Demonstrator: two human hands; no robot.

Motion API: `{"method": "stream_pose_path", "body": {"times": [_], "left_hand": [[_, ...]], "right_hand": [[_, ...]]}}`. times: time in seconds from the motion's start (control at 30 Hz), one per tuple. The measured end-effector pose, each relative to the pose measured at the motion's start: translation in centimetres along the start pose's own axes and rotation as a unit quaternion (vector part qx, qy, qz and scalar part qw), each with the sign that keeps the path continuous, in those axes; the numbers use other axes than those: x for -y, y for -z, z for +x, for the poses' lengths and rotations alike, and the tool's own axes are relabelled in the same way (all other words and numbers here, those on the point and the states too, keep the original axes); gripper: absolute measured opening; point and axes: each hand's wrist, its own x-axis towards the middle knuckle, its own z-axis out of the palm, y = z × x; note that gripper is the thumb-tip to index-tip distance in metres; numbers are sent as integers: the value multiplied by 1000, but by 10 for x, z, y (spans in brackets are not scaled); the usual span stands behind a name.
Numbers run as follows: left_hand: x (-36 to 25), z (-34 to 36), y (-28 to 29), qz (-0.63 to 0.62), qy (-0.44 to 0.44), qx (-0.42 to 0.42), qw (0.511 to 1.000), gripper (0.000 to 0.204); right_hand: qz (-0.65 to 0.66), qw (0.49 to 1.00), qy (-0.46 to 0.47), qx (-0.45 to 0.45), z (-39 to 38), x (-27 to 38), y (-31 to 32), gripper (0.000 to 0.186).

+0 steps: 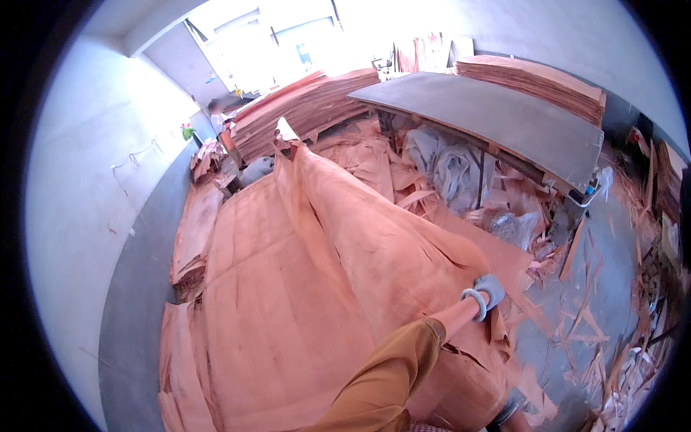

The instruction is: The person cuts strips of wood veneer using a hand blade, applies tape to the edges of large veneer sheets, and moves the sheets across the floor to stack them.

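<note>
A large sheet of reddish-brown wood veneer [389, 252] is lifted into a long, loose fold running from far to near. My left hand [491, 288], in a grey glove with a pale bangle at the wrist, is closed on its right-hand edge. The brown-sleeved arm reaches across to the right, over the veneer. Beneath and left of the fold, more veneer [266, 295] lies flat in a broad layer. A dark shape with a pale band shows at the lower edge, right of centre; I cannot make out whether it is my right hand.
A grey-topped table [497, 119] stands at the back right, with crumpled plastic [453, 169] below. Veneer stacks [302, 111] rise behind, where another person [219, 119] stands. Torn strips [576, 317] litter the floor at right. A white wall [72, 216] runs along the left.
</note>
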Motion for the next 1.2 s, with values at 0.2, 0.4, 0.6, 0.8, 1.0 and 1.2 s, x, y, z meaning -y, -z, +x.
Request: {"method": "stream_pose_path", "body": {"times": [0.2, 0.4, 0.6, 0.8, 1.0, 1.2], "left_hand": [[-5, 113, 39, -12, 26, 28, 999, 16], [-15, 231, 94, 17, 13, 31, 999, 16], [-18, 344, 125, -11, 5, 27, 1000, 15], [-14, 478, 124, -19, -12, 39, 999, 25], [6, 641, 134, -61, 2, 20, 998, 32], [33, 779, 164, -65, -19, -6, 998, 27]], "right_hand": [[2, 1000, 14, 13, 23, 18, 110, 32], [15, 1000, 24, 12, 34, 41, 225, 31], [42, 999, 16, -13, 48, 52, 320, 31], [65, 997, 12, -43, 80, 64, 425, 30], [73, 994, 4, -85, 134, 104, 546, 30], [81, 988, 5, -129, 175, 156, 666, 29]]}}
